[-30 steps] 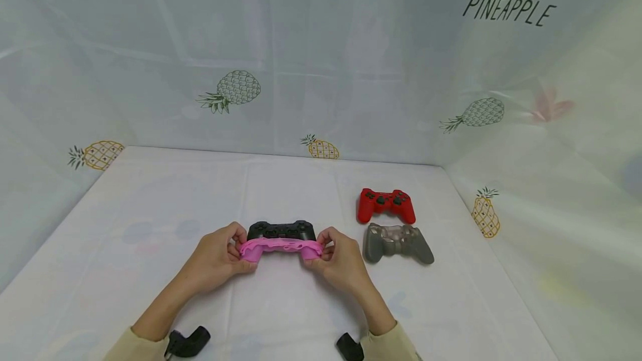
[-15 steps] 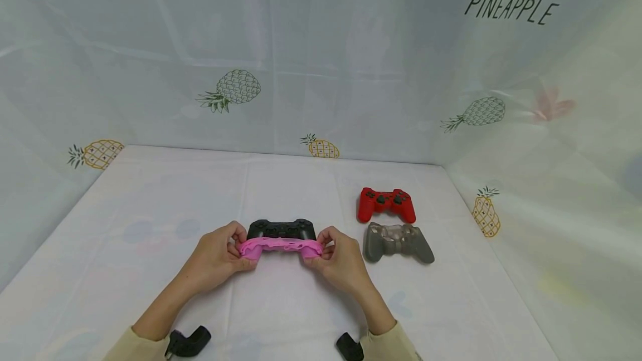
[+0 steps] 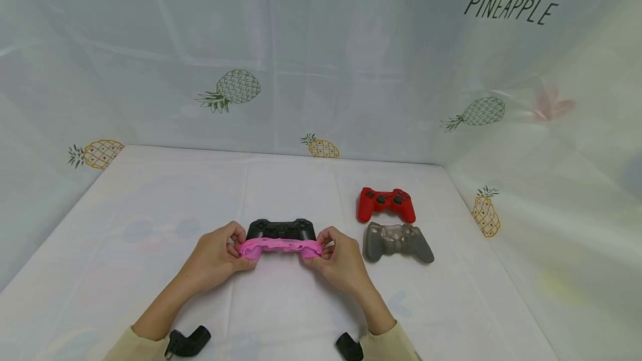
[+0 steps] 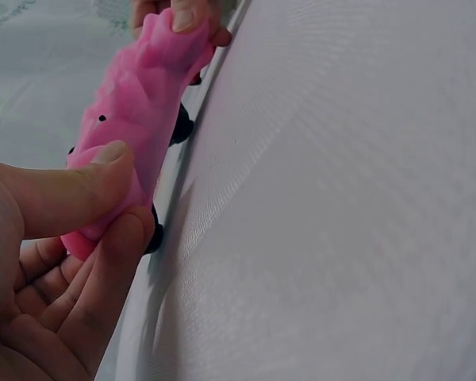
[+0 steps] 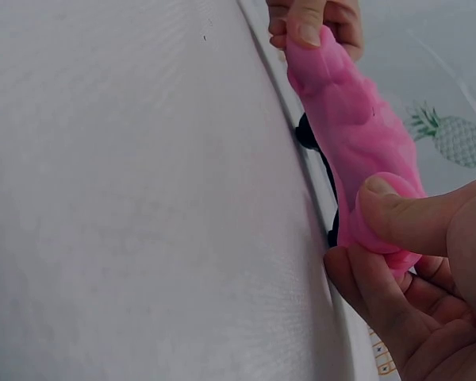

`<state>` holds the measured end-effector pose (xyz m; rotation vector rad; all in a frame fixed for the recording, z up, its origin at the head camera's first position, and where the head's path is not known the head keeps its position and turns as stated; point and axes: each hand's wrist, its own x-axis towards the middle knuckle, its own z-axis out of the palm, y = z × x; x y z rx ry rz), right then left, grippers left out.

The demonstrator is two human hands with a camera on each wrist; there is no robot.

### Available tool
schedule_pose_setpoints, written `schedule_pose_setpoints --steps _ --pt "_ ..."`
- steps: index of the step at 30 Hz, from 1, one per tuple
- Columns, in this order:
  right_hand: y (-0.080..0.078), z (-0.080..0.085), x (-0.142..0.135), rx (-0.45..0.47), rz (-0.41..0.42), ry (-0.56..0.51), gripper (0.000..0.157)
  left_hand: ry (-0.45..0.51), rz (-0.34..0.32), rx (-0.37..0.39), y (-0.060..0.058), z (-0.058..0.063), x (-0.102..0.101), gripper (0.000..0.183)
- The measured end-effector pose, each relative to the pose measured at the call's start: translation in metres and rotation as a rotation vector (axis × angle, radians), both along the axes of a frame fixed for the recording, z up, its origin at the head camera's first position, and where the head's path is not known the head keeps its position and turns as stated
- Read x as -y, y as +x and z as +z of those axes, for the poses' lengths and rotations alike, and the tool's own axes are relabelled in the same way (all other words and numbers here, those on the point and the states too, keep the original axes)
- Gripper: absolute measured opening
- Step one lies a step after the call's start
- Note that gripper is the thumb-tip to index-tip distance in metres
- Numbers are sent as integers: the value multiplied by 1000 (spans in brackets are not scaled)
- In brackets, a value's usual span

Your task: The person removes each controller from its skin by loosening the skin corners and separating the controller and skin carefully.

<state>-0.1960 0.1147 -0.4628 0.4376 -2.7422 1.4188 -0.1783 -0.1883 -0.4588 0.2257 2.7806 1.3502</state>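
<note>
A pink, soft rubbery game controller cover (image 3: 281, 245) is stretched sideways between my two hands, its surface lumpy and wrinkled in both wrist views. My left hand (image 3: 217, 253) pinches its left end, thumb on the near face and fingers curled below. At the other end, my right hand (image 3: 342, 259) grips it the same way. Right behind the cover is a black game controller (image 3: 282, 230); the cover overlaps its near part in the head view. Small dark parts of the controller (image 4: 181, 127) show past the pink edge in the left wrist view.
To the right of my right hand lies a grey game controller (image 3: 398, 241), with a red game controller (image 3: 385, 206) just beyond it. A white cloth (image 3: 165, 205) covers the table. Pineapple-printed curtains (image 3: 351, 43) stand along its back and sides.
</note>
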Motion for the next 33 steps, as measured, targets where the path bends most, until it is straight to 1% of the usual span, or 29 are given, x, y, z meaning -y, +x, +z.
schedule_pose_setpoints --steps 4,9,16,24,33 --pt "-1 -1 0 -13 0 -4 37 1 3 2 0 0 0 48" --pt "0 0 1 -7 -10 0 38 7 12 15 0 1 -1 47" --pt "1 0 1 -7 -12 -13 38 5 27 5 1 1 -2 46" --pt "0 -2 1 -4 -34 -24 38 -5 29 8 0 0 -4 46" --pt "-1 -3 2 10 -27 -31 38 3 43 4 2 2 -4 46"
